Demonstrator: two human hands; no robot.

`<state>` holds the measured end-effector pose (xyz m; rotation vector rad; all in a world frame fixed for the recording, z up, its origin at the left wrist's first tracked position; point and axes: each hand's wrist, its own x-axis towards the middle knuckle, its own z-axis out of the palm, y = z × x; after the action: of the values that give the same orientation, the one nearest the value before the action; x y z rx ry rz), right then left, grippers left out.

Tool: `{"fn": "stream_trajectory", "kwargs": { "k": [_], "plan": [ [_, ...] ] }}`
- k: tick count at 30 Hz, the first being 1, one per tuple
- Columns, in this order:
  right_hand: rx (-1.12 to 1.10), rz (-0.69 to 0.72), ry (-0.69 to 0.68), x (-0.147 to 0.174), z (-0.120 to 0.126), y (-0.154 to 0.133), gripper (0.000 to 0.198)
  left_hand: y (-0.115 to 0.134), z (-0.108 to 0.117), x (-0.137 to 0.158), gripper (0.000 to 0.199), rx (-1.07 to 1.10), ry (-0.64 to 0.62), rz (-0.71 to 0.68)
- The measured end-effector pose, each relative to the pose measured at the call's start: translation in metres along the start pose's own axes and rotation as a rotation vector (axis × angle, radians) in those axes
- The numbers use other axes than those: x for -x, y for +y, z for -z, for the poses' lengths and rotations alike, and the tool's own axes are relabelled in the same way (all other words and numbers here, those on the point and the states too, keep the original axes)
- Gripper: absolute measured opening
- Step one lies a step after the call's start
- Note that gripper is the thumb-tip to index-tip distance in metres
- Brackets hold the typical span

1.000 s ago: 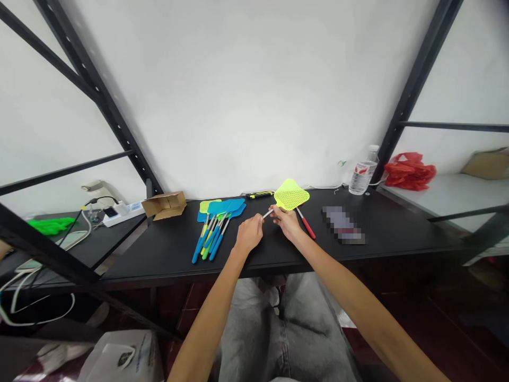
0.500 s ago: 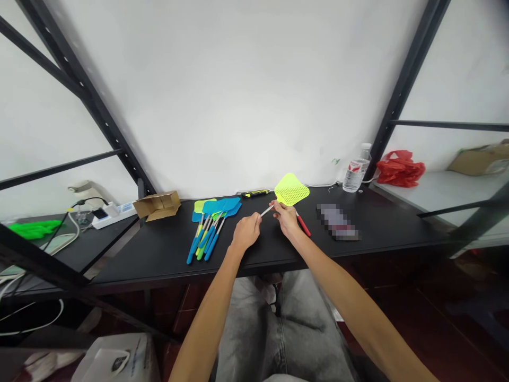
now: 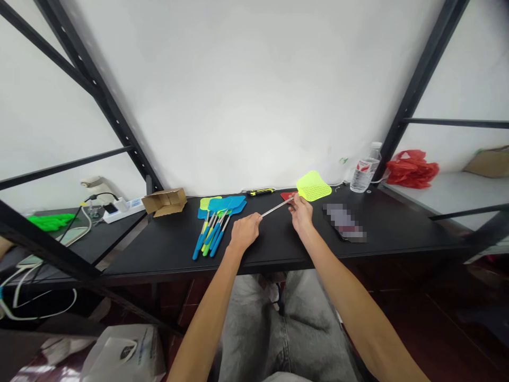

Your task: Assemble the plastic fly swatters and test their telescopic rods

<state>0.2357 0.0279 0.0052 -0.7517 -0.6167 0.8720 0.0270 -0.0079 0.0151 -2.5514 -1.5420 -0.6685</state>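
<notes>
A yellow-green fly swatter (image 3: 314,187) with a perforated head is held between my two hands above the black table. My left hand (image 3: 245,232) is closed around its handle end, which the fingers hide. My right hand (image 3: 301,210) pinches it just below the head, and the thin metal rod shows between the hands. Behind my right hand lies a red fly swatter (image 3: 287,196), partly covered. To the left, several blue and green fly swatters (image 3: 226,203) are piled with their handles toward me.
An open cardboard box (image 3: 165,202) stands left of the pile. A black-and-yellow utility knife (image 3: 260,192) lies by the wall. On the right are a blurred-out phone (image 3: 344,223), a water bottle (image 3: 365,168) and a red plastic bag (image 3: 412,168). Black shelf posts rise at both sides.
My right hand has moved away to the right with the swatter head. A longer stretch of metal rod now shows between my hands. My left hand keeps its grip.
</notes>
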Motion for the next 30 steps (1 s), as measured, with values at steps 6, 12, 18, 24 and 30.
{"fn": "stream_trajectory", "kwargs": {
  "k": [6, 12, 18, 24, 30],
  "plan": [
    [-0.081, -0.028, 0.012, -0.005, 0.005, -0.010, 0.033, -0.007, 0.016, 0.003, 0.037, -0.054, 0.016, -0.026],
    [-0.140, -0.097, 0.061, -0.015, -0.002, -0.012, 0.026, -0.023, 0.032, 0.009, 0.036, -0.095, 0.012, 0.013],
    [-0.187, -0.178, -0.007, -0.027, -0.011, -0.007, 0.024, -0.046, 0.041, 0.014, 0.037, -0.182, 0.030, 0.041],
    [-0.102, -0.159, 0.041, -0.046, 0.005, -0.017, 0.017, -0.092, 0.054, 0.040, 0.036, -0.276, 0.020, 0.202],
    [0.278, -0.213, -0.196, -0.031, -0.002, -0.003, 0.019, -0.086, 0.047, 0.038, 0.036, -0.251, 0.021, 0.246]
  ]
}}
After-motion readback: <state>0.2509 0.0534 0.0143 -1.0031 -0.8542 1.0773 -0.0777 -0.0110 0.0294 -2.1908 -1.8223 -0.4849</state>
